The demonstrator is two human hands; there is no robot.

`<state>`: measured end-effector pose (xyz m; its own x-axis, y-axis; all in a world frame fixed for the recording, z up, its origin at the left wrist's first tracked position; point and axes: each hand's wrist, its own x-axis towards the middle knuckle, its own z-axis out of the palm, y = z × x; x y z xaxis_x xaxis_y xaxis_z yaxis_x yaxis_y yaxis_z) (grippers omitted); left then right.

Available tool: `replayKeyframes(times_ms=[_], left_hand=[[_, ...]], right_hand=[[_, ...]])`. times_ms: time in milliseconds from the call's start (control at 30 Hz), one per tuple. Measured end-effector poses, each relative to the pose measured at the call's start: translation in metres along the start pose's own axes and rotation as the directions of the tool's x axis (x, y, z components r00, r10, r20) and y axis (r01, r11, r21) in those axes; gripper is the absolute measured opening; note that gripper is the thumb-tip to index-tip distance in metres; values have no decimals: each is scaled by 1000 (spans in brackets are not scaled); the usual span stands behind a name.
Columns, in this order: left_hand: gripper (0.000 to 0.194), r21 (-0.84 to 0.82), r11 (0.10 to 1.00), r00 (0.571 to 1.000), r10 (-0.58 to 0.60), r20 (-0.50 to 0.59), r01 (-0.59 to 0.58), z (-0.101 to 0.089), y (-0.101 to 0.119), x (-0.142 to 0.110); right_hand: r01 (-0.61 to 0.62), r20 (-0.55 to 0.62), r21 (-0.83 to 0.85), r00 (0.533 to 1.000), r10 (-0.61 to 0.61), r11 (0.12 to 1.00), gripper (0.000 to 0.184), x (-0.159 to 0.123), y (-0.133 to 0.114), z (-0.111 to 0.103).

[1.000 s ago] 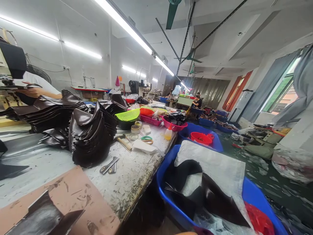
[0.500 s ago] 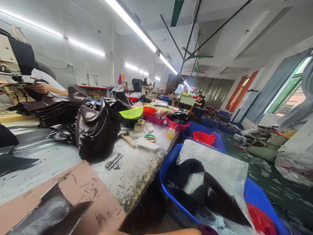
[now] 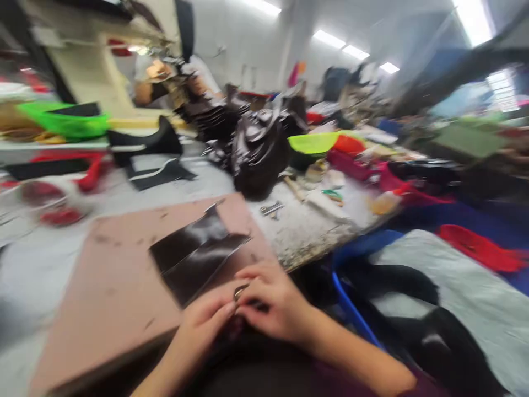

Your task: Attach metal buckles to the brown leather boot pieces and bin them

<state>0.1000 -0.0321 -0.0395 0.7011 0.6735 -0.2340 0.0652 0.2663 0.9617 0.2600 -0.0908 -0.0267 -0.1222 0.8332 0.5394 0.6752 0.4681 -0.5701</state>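
Observation:
My left hand (image 3: 206, 317) and my right hand (image 3: 275, 300) meet over the near edge of a pinkish board (image 3: 119, 270). Both are closed, fingertips pinched round a small dark, shiny curved piece (image 3: 240, 290); blur hides its exact kind. Just beyond them, on the board, lies a folded dark brown leather piece (image 3: 198, 251), which neither hand visibly touches. Past the board stands a thick stack of glossy dark leather pieces (image 3: 260, 154). Two small cutters (image 3: 271, 209) lie on the table near the stack, with a hammer (image 3: 294, 188) behind them.
To the right, a blue tub (image 3: 351, 300) holds dark pieces and a white sheet (image 3: 413, 253). Along the table stand a yellow-green basket (image 3: 313, 143) and a pink basket (image 3: 351, 166). Cut black pieces (image 3: 144, 142) lie at the left. A co-worker's hand shows behind, by a machine (image 3: 95, 71).
The view has swung left and down, bringing both my hands and the whole board into sight. Earlier only part of a forearm showed at the bottom edge.

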Motion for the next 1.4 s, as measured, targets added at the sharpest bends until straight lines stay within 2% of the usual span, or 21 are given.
replayKeyframes(times_ms=[100,200,500,700,767,833,933,1000,1067,1133,1233,1400], left_hand=[[46,-155,980,990,-134,-52,124,7,-7,-4],[44,-231,958,973,-201,-116,170,15,-6,-8],[40,-229,959,957,-211,-198,164,23,-10,-12],[34,-270,952,935,-220,-277,144,28,-13,-9],[33,-286,947,933,-231,-277,149,28,-13,-8],[34,-291,945,935,-232,-269,150,28,-13,-9],[35,-288,948,941,-217,-260,139,26,-13,-9],[35,-283,950,942,-207,-265,129,25,-12,-9],[34,-286,951,941,-201,-274,120,25,-11,-9],[33,-296,948,939,-202,-280,116,26,-12,-9],[34,-342,933,941,-211,-265,112,27,-13,-9],[42,-384,916,939,-230,-256,120,29,-15,-9]], right_hand=[[25,18,-48,1000,-24,999,9,-4,0,-4],[55,71,-3,996,-55,998,10,-6,-1,-7],[92,109,-49,990,-86,995,11,-13,-3,-5],[183,42,-252,983,-178,950,16,-14,-12,6],[137,19,-203,990,-136,969,16,-14,-11,8],[17,26,-73,1000,-15,997,16,-15,-8,8],[-163,65,113,985,157,980,13,-15,-5,8],[-191,61,153,981,183,970,13,-16,-4,7],[-133,32,106,991,130,985,14,-16,-5,8],[-21,-9,1,1000,21,1000,15,-15,-6,9],[113,-52,-118,991,-119,987,15,-15,-7,11],[116,-48,-51,992,-118,992,16,-14,-8,11]])
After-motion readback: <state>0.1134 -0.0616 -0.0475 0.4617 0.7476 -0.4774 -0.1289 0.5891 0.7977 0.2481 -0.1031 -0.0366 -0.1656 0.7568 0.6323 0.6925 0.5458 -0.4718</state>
